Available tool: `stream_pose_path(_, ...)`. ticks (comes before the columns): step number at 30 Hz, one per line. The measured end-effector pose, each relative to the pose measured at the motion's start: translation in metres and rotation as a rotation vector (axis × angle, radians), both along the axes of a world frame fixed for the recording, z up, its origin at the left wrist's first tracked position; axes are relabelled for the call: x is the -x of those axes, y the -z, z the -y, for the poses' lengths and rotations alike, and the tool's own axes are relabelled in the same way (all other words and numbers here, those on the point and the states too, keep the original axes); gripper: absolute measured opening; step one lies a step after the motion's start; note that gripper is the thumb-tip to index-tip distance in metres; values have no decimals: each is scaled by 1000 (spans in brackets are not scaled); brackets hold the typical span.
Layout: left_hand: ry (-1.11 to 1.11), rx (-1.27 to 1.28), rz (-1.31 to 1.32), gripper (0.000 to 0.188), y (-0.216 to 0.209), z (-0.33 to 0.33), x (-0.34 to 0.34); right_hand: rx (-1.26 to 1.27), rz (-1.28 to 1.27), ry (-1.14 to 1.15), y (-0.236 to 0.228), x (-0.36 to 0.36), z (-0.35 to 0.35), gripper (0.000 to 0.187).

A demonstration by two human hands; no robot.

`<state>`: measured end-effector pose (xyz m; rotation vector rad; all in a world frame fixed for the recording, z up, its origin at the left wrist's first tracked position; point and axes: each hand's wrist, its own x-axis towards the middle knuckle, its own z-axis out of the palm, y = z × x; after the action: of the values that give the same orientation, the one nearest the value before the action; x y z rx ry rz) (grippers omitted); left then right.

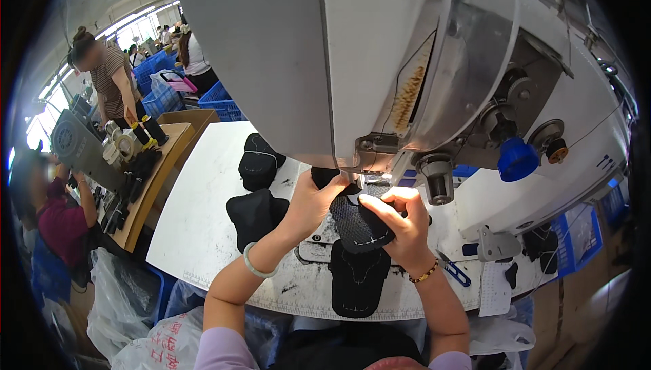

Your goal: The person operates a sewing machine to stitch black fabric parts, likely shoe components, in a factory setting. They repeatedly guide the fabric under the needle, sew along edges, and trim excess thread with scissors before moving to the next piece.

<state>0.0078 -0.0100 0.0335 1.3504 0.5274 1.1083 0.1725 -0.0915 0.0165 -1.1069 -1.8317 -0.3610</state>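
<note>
Under the head of a white sewing machine (271,51), both hands hold a black mesh shoe upper (358,224) with a pale stitched line near its front edge. My left hand (313,202), closed with thumb and fingers pinching, grips its far left edge next to the needle area. On the right side, my right hand (405,226) pinches the piece between thumb and fingers. The machine's lamp lights the fingertips; the needle itself is hard to make out. Just below, another black upper (358,285) lies on the white table (196,200).
Further black pieces (256,217) lie left of my forearm. Blue-handled thread snips (456,271) rest right of my wrist, beside a white card (495,288). Plastic bags (122,295) hang below the table's left edge. Two people work at the left by another machine (88,146).
</note>
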Motion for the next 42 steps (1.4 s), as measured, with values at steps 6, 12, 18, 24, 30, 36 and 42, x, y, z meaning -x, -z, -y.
stream_pose_path(6, 51, 79, -115, 19, -10, 3, 10, -22, 187, 45, -9, -4, 3, 49)
stream_pose_path(12, 144, 99, -41, 16, -3, -4, 9, -11, 64, 30, -3, -4, 3, 62)
stream_pose_path(18, 194, 215, 89, 18, -3, -13, 8, -34, 120, 98, -2, 0, 2, 57)
stream_pose_path(24, 188, 235, 113, 19, 1, -14, 6, -155, 137, 127, 6, -1, 5, 49)
stream_pose_path(30, 161, 299, 120, 20, -4, -10, 4, -230, 209, 138, 2, -2, 6, 35)
stream_pose_path(36, 126, 250, 135, 15, -6, -5, 1, -215, 196, 134, 3, -7, 6, 34)
stream_pose_path(42, -4, 141, 102, 16, -6, 9, 1, -212, 148, 123, 0, -7, 7, 40)
